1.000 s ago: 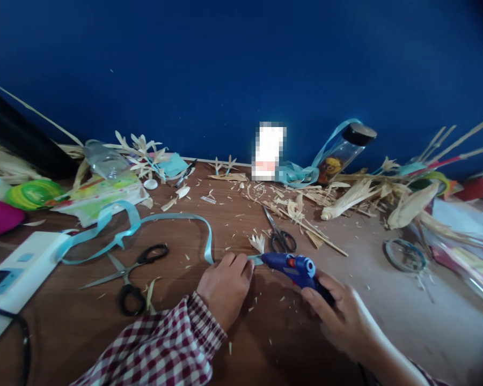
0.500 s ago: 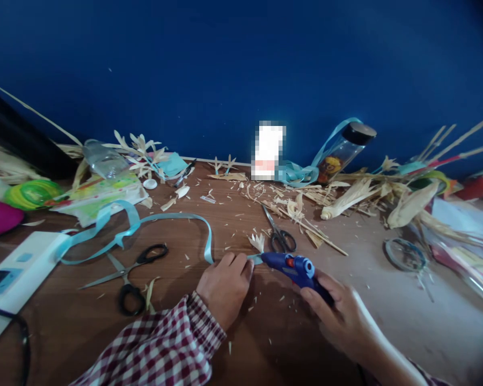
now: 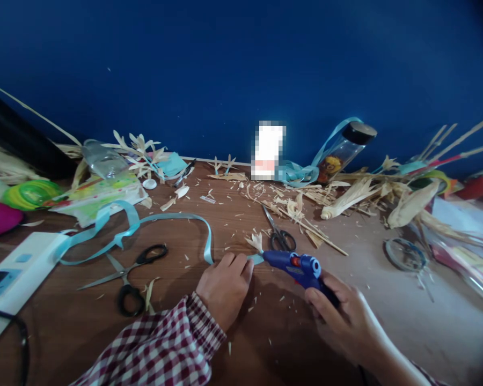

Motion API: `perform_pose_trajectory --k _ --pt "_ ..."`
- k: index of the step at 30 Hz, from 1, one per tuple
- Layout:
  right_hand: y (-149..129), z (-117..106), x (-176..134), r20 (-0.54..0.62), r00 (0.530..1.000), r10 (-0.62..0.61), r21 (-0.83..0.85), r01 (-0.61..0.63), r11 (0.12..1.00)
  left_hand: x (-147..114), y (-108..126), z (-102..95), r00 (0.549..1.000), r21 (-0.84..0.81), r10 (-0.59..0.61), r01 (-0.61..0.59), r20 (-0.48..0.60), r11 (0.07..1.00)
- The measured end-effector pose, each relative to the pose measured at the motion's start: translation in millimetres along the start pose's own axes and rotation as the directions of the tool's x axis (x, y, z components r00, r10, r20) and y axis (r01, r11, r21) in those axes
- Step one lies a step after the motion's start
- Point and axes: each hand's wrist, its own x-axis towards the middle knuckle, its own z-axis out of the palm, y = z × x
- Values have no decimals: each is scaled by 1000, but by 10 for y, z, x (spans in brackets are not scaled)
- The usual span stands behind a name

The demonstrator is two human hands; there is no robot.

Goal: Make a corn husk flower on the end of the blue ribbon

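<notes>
Light blue ribbon (image 3: 177, 216) runs from the left across the table to my left hand (image 3: 226, 287), whose closed fingers press it down near its end. A short piece of the ribbon shows to the right of those fingers. My right hand (image 3: 340, 311) is wrapped round the handle of a blue glue gun (image 3: 287, 262). The gun's nozzle points left, at or just over the ribbon end; whether it touches I cannot tell. Beside the nozzle stands a small pale flower of dried husk (image 3: 255, 242). Black-handled scissors (image 3: 282, 239) lie just behind the gun.
Open scissors (image 3: 124, 276) lie left of my left hand, near a white power strip (image 3: 32, 268). Corn husks (image 3: 350, 198) and scraps are strewn at the back. A lidded jar (image 3: 342, 153) leans by the wall, and a clear tape roll (image 3: 405, 255) lies right.
My right hand and the glue gun have shifted slightly right. The husk flower has tilted a little to the left. My left hand stays in place on the ribbon.
</notes>
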Motion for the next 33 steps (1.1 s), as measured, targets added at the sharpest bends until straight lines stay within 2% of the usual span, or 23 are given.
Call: perform_pose_trajectory --k 5,11,17,23,28,33 --pt "13 -3 -10 -8 1000 -1 -12 1 1000 11 18 -32 1000 -7 -20 20 14 1000" --pt "48 -96 -107 46 993 106 34 -107 994 8 6 15 1000 -10 12 -12 -18 1000" --pt "62 -1 -84 7 1000 12 15 -12 1000 14 13 67 998 -4 -10 9 -68 1000" --pt "123 -30 -111 30 997 74 17 -75 997 0 2 44 999 -27 10 -11 -32 1000" --pt "69 -39 -88 -3 999 37 -2 -37 999 2 10 71 999 -7 -2 2 -52 1000" --pt "69 -43 -70 20 999 35 -4 -35 999 9 6 103 998 -13 -6 5 -63 1000"
